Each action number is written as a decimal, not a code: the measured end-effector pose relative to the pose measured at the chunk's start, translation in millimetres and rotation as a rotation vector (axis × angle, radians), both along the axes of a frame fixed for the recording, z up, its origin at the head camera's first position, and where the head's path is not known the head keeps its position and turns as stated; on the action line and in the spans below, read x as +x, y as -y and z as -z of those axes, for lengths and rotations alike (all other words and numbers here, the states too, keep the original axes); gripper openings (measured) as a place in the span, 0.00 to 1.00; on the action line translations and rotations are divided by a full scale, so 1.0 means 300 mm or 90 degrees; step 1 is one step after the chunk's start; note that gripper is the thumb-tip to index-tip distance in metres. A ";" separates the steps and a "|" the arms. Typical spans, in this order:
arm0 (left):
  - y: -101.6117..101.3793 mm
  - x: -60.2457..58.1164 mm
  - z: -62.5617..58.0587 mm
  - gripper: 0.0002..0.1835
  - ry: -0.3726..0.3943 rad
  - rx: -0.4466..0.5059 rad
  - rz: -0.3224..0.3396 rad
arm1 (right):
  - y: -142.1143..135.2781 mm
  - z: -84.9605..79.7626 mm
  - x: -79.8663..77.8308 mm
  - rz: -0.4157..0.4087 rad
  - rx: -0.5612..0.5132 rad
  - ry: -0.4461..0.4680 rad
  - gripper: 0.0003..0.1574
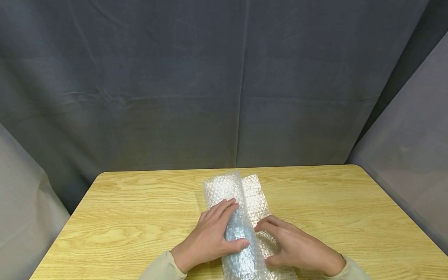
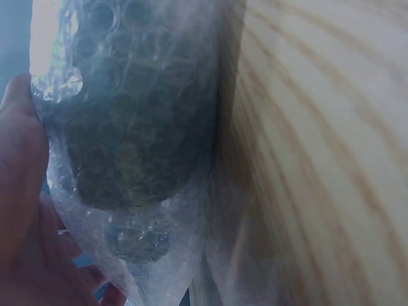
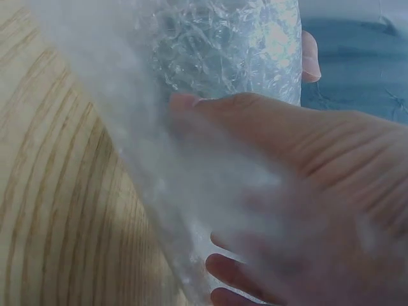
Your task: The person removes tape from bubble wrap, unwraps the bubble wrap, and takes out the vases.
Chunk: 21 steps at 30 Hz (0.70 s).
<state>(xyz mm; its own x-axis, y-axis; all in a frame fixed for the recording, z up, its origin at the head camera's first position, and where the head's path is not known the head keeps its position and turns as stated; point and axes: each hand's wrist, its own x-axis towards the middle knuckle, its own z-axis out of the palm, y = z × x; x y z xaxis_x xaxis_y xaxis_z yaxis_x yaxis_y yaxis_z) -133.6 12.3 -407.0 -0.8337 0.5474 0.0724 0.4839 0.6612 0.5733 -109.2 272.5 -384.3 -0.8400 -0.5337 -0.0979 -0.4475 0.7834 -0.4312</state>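
A long roll of clear bubble wrap [image 1: 225, 190] lies on the table around a bluish, rounded object [image 1: 239, 233]; the layers hide what it is. In the left wrist view the wrapped object [image 2: 134, 153] looks dark, with the wrap narrowing past its end. My left hand [image 1: 211, 241] rests on top of the roll, fingers fairly straight and thumb across it. On the right, my right hand [image 1: 294, 245] holds the loose flap of bubble wrap [image 1: 257, 194] with bent fingers. The right wrist view shows film partly covering that hand.
The wood-grain table [image 1: 140, 217] extends on both sides of the roll. A dark grey curtain [image 1: 175, 97] hangs behind its far edge. Lighter cloth panels stand at the left [image 1: 24, 206] and right [image 1: 413, 147].
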 end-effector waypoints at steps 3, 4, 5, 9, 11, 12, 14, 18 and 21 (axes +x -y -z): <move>0.001 0.000 -0.001 0.53 0.004 0.001 0.000 | -0.003 0.003 -0.002 0.000 -0.006 0.022 0.40; 0.001 0.000 -0.001 0.53 0.006 0.001 0.000 | -0.004 0.004 -0.003 0.000 -0.008 0.031 0.39; 0.001 0.000 0.000 0.53 0.008 0.003 0.001 | -0.005 0.005 -0.004 0.002 -0.010 0.040 0.39; 0.002 0.001 0.001 0.52 0.015 0.006 0.000 | -0.008 0.010 -0.008 0.004 -0.016 0.064 0.39; 0.002 0.001 0.001 0.52 0.016 0.007 -0.001 | -0.008 0.013 -0.010 0.004 -0.017 0.068 0.39; 0.002 0.001 0.000 0.52 0.016 0.007 -0.002 | -0.009 0.015 -0.010 0.003 -0.017 0.068 0.39; 0.002 0.001 0.000 0.52 0.016 0.006 -0.002 | -0.010 0.019 -0.012 0.000 -0.017 0.067 0.39; 0.001 0.001 -0.001 0.52 0.012 0.004 -0.002 | -0.013 0.026 -0.013 -0.011 -0.017 0.055 0.39; 0.000 0.001 -0.002 0.52 0.011 0.003 -0.003 | -0.015 0.029 -0.013 -0.016 -0.019 0.052 0.39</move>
